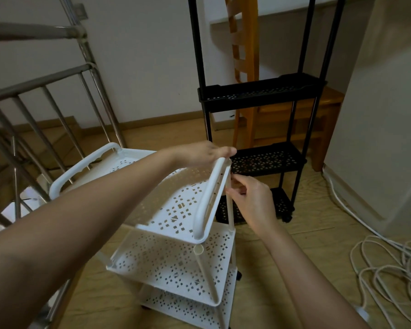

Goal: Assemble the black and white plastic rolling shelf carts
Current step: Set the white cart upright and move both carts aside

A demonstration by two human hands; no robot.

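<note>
The white cart [176, 264] stood on the wooden floor [313, 210] mid-view, with the black cart [261, 95] beyond it at 1 o'clock. Its top tray [176, 205] sat tilted, the near corner clear of an open-ended pole [198, 250] at 6 o'clock. The left hand [204, 153] lay with fairly straight fingers over the tray's far corner at 12 o'clock, probably to steady it and bear down. The right hand [252, 205] pinched the far pole [230, 217] just under that corner, apparently steering its tip into the socket.
</note>
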